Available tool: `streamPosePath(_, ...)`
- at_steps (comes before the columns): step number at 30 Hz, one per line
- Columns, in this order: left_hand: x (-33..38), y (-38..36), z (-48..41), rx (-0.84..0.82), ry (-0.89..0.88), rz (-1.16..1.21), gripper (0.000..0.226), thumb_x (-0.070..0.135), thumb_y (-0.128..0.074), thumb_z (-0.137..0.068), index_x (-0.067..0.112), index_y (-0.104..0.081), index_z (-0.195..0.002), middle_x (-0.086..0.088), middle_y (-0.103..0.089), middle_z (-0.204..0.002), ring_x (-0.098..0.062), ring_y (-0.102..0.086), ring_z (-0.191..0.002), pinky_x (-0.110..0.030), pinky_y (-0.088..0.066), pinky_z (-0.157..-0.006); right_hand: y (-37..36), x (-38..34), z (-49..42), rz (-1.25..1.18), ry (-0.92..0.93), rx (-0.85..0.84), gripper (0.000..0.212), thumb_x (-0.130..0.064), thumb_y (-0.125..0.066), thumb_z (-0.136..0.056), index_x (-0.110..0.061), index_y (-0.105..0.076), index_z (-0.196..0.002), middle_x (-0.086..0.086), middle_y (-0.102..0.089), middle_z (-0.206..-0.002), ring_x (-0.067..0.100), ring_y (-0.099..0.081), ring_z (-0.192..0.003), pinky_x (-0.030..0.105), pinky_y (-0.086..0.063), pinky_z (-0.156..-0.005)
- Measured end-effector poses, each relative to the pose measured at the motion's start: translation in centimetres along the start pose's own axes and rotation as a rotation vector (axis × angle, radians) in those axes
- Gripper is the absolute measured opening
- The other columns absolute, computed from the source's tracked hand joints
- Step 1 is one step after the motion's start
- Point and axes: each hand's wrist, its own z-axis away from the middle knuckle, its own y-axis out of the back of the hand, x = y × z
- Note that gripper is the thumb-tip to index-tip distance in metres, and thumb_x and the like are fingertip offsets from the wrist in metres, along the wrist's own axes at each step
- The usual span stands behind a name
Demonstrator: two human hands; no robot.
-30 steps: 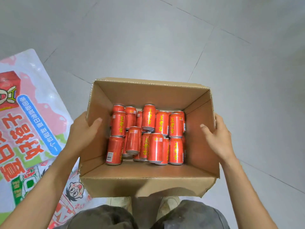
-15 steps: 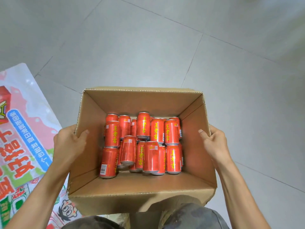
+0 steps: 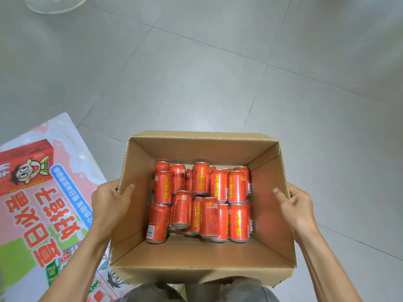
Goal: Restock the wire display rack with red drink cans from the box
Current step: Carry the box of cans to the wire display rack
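Looks straight down into an open brown cardboard box [image 3: 196, 257] above a grey tiled floor [image 3: 218, 83]; cannot tell whether lifted or resting. Grips the box by both side walls: left hand [image 3: 109, 205] with fingers clenched over the left rim, thumb inside against the cardboard; right hand [image 3: 298, 208] grasping the right rim the same way. Inside, at the bottom, a tight cluster of red drink cans with yellow lettering [image 3: 200, 199], touching one another, some overlapping. Probably the carrying step, with no can taken out yet. Shows no wire display rack, so next likely calls for bringing the box beside it, setting it down level to free a hand, then lifting cans out. To the left, flat on the floor, a large pink and white printed poster with a cartoon face [image 3: 39, 210], overlapped in view by the box's near corner; worth stepping round. At top left, part of a pale round object [image 3: 54, 5], too blurred to name. Below, grey trouser knees [image 3: 196, 294].
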Motion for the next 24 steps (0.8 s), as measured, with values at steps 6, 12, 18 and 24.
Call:
streamPosePath(6, 6.4, 9.9, 3.9, -0.006, 0.000, 0.050, 0.056, 0.016, -0.074, -0.090, 0.013, -0.034, -0.051, -0.003, -0.029, -0.046, -0.024, -0.026, -0.049, -0.031, -0.024, -0.052, 6.6, -9.4, 5.4, 0.008, 0.042, -0.037, 0.017, -0.014, -0.062, -0.102, -0.021, -0.077, -0.096, -0.017, -0.041, -0.048, 0.005, -0.031, -0.049, 0.025, -0.032, -0.056)
streamPosePath(12, 16.0, 23.3, 7.2, -0.007, -0.004, 0.043, 0.052, 0.012, -0.074, -0.089, 0.008, -0.039, -0.051, -0.001, -0.024, -0.044, -0.023, -0.023, -0.047, -0.033, -0.020, -0.051, 14.9, -21.7, 11.5, 0.010, 0.034, -0.042, 0.021, -0.014, -0.064, -0.101, -0.023, -0.074, -0.085, -0.007, -0.030, -0.055, 0.013, -0.025, -0.055, 0.025, -0.025, -0.055)
streamPosePath(18, 23.9, 35.1, 7.7, -0.006, -0.020, 0.013, 0.035, 0.016, -0.073, -0.091, 0.001, -0.062, -0.061, -0.013, -0.047, -0.046, -0.030, -0.045, -0.048, -0.035, -0.034, -0.054, 21.5, -33.8, 17.0, 0.005, 0.021, -0.025, 0.022, -0.013, -0.064, -0.101, -0.021, -0.073, -0.083, -0.015, -0.032, -0.050, 0.006, -0.026, -0.047, 0.022, -0.027, -0.050)
streamPosePath(24, 31.7, 44.5, 6.3, 0.026, -0.106, 0.035, 0.043, 0.014, -0.074, -0.086, 0.006, -0.051, -0.051, -0.008, -0.044, -0.047, -0.023, -0.039, -0.047, -0.031, -0.028, -0.050, 26.0, -44.8, 17.7, -0.060, 0.004, -0.036, 0.025, -0.014, -0.066, -0.098, -0.010, -0.064, -0.073, 0.003, -0.045, -0.063, 0.017, -0.039, -0.059, 0.028, -0.034, -0.059)
